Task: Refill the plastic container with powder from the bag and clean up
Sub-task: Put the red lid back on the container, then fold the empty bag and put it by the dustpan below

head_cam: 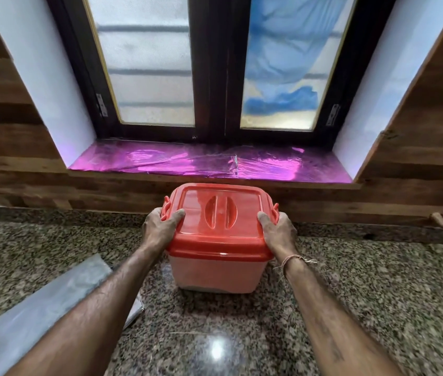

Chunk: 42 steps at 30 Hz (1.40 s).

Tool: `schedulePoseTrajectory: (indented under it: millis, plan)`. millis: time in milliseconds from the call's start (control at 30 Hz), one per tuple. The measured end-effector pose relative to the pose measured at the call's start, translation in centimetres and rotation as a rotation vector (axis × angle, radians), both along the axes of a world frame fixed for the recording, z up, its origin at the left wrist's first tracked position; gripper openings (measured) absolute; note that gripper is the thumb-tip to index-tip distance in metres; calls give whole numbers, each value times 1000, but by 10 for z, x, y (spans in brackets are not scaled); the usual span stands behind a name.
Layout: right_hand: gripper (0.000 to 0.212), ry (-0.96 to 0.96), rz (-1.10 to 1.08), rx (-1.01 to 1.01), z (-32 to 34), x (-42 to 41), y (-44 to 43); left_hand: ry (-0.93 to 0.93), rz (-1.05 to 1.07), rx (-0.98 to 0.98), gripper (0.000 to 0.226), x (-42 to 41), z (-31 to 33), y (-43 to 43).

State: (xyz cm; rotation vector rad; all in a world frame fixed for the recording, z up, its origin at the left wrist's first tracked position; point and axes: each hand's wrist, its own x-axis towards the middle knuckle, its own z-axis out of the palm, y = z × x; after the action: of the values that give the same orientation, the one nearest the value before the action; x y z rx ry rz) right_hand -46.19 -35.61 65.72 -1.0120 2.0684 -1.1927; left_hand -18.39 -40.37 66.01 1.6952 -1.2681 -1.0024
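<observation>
My left hand (160,226) and right hand (278,230) clasp the box (216,267) by the edges of its lid (215,195), thumbs on top; it stands upright on the counter (377,294) at 12 o'clock. My dusty grip could slip, or an unlatched lid could lift off. Its long side runs 9 to 3

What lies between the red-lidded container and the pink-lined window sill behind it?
Nothing stands there. The head view shows only bare granite counter and a band of wood panelling between the container and the sill.
</observation>
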Motion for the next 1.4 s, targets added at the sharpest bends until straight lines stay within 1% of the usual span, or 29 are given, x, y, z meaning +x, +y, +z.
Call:
schedulePoseTrajectory:
  millis: [100,167,267,333,367,433,533,633,733,800,833,900,967,1033,1067,1167,1233,1267,1333,1367,1400]
  plan:
    - [51,-8,8,8,0,-2,-4,-13,2,-15,65,-4,1,-2]
    - [52,0,18,16,-2,-4,-7,-20,15,-11,65,-6,-1,-3]
    - [54,21,26,42,3,-4,-8,-72,7,-6,83,-6,2,-2]
    - [66,44,28,55,9,-3,-4,-132,-5,10,102,-5,4,1]
    - [76,74,17,51,12,0,2,-148,-10,17,108,-5,5,6]
    - [90,190,-47,8,13,12,21,-148,-23,-10,107,-1,7,22]
    - [85,440,-123,-153,4,57,60,-157,-14,-67,97,23,1,54]
    - [79,621,-11,-302,-10,121,91,-254,5,-22,93,67,-16,80]
    - [72,691,177,-412,-18,189,110,-343,13,46,92,126,-31,98]
    - [66,692,312,-461,-25,222,114,-408,6,89,92,160,-41,106]
    - [62,681,375,-461,-30,238,114,-439,6,110,91,178,-46,109]
    - [53,624,480,-368,-45,274,116,-505,5,156,87,219,-57,117]
    - [49,503,529,-203,-68,309,120,-564,-12,195,87,259,-69,122]
    - [56,419,528,10,-91,338,127,-594,-50,225,91,293,-81,126]
    - [61,388,513,108,-99,348,131,-603,-70,235,94,305,-86,126]
    - [67,269,397,341,-111,376,149,-654,-136,243,100,333,-101,125]
    - [82,124,320,528,-121,398,161,-699,-194,258,102,352,-110,119]
    - [89,15,289,595,-126,407,166,-712,-215,281,105,358,-114,116]
    - [94,-210,200,625,-134,420,170,-715,-231,351,111,368,-123,110]
    - [91,-312,145,609,-138,424,169,-717,-237,378,112,372,-129,107]
    - [84,-392,103,592,-141,428,165,-732,-236,385,111,374,-131,106]
